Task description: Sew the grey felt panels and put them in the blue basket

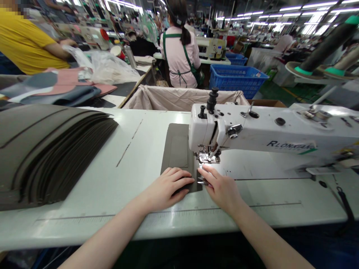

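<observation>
A dark grey panel [178,144] with a stitched rectangle on it lies flat on the pale table, its right edge beside the needle area of a white sewing machine [252,123]. My left hand [171,185] rests palm down on the panel's near part, fingers stretched out. Close to the presser foot [209,157], my right hand [220,185] touches the panel's right edge with its fingertips. Metal blades, apparently thread snips [201,182], poke out from under that hand, tucked in its curled fingers; their handles are hidden.
A fanned stack of grey panels [56,160] covers the table's left side. Behind the table hangs a beige cloth bin [168,98]. Beyond are a blue basket [238,76], a person in a pink top [179,48] and a person in yellow [28,41]. Thread cones stand upper right.
</observation>
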### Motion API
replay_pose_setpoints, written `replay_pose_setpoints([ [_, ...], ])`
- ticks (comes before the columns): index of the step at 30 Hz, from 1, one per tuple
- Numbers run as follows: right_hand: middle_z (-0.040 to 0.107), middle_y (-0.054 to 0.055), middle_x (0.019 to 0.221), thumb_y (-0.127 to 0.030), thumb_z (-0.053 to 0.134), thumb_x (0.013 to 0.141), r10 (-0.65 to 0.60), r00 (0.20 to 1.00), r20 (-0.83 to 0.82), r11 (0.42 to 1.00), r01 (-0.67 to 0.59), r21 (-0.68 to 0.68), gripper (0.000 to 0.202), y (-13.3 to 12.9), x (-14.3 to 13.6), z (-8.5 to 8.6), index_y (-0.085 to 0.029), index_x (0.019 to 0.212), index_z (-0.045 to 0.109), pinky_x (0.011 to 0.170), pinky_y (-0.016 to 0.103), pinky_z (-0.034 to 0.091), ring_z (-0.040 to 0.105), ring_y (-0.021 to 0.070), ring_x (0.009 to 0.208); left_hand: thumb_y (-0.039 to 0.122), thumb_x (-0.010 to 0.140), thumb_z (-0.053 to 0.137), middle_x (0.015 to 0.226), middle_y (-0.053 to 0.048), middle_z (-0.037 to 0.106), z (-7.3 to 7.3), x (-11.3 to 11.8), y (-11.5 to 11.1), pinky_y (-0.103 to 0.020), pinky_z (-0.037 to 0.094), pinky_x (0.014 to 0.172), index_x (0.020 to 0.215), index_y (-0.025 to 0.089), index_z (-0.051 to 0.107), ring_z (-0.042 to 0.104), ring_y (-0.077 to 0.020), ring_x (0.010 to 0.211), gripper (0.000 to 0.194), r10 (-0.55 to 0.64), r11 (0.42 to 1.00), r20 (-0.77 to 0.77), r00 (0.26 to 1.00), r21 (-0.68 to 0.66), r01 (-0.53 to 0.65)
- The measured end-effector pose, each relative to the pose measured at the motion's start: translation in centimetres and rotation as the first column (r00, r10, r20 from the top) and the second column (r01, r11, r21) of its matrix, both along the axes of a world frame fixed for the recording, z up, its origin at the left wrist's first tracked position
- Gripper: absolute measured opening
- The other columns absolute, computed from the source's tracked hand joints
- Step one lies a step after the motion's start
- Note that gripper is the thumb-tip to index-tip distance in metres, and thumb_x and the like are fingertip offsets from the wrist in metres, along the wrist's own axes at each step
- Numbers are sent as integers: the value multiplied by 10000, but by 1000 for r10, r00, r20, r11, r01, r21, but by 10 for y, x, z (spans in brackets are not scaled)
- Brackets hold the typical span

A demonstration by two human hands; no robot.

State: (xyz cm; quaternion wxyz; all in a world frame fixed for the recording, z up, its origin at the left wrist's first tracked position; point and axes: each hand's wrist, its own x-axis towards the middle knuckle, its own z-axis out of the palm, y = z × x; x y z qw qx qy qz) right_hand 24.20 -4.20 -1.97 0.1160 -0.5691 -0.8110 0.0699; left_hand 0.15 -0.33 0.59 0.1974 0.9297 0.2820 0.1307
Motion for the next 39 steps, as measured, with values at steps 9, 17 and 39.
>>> replay_pose_setpoints([
  [9,431,-6,1474,-161,495,896,3,1000,-22,1000,-3,-2,540,0,0,-1,-312,1412,447,794,312,541,626,207,1050,270,981,470,1293,-59,512,-5,0,2,-412,398,1016,1349,253,460,468,-233,1174,368,76,997,7,997,22,-76],
  [17,430,7,1473,-142,504,876,4,1000,-28,1000,-4,6,572,0,2,-3,-308,1419,438,826,328,542,627,210,1048,274,972,493,1377,-61,488,-11,2,4,-430,402,1082,1387,252,426,457,-233,1263,420,159,984,39,986,75,-162],
  [39,444,-3,1462,-154,503,881,4,999,-54,1000,-3,23,571,1,1,-5,-307,1424,418,777,317,552,623,209,1060,451,999,411,1572,-35,156,-22,5,9,-451,201,1197,1518,256,158,150,-243,1445,610,227,960,-114,967,195,-202],
])
